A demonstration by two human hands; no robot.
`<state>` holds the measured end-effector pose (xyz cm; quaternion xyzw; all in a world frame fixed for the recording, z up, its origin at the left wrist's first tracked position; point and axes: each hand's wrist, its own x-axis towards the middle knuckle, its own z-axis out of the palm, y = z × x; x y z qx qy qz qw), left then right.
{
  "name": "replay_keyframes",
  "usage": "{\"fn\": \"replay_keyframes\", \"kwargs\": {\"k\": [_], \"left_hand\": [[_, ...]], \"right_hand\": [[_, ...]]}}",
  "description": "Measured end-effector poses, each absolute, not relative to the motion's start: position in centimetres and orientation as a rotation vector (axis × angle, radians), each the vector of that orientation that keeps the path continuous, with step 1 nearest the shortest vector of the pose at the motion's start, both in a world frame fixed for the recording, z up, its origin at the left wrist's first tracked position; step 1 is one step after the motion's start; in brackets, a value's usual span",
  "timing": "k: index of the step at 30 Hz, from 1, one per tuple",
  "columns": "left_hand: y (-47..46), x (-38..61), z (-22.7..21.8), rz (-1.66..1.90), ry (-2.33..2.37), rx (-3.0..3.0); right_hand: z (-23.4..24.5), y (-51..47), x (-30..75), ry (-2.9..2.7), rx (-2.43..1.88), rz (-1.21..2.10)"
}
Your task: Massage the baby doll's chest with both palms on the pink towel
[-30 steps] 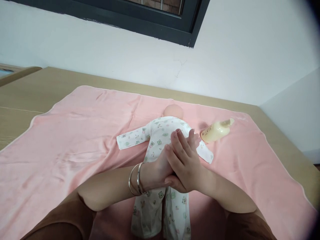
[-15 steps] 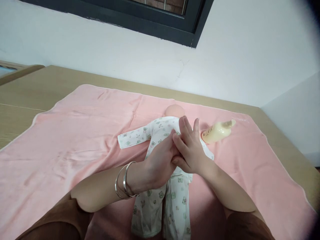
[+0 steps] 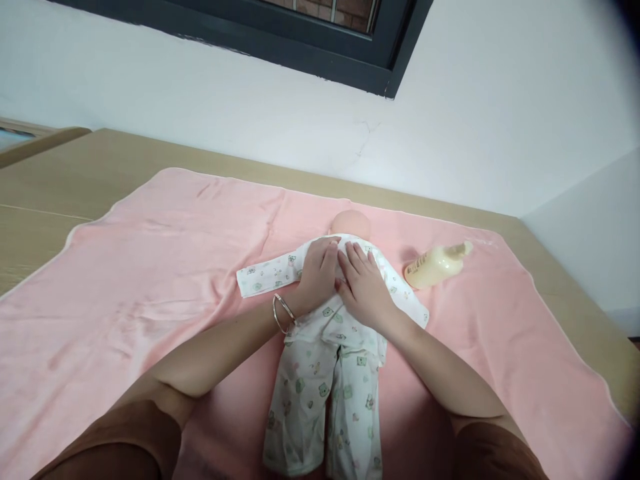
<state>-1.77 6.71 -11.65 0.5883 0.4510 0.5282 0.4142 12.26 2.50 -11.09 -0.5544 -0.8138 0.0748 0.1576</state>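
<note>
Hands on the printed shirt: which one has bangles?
The left hand: silver bangles circle that arm just behind it. The right hand, also on the shirt, has none.

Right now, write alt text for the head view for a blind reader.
A person's left hand and right hand rest side by side on the upper body of a doll in white printed clothes. The doll lies on a pink cloth over a tan table, with a pale yellow bottle at picture right.
</note>
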Motion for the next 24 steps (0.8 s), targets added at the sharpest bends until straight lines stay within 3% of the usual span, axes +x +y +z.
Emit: {"fn": "replay_keyframes", "kwargs": {"k": [12,19,24], "left_hand": [[7.6,-1.9,-13.0,1.374,1.164,1.585],[7.9,-1.8,-13.6,1.425,1.199,1.64],[7.7,-1.9,-13.7,1.405,1.193,1.576]], "right_hand": [[-10.0,0.0,11.4,-2.415,-1.669,0.124],[-9.3,0.8,12.1,-2.416,-1.853,0.252],[-10.8,4.1,13.1,-2.444,-1.6,0.172]]}}
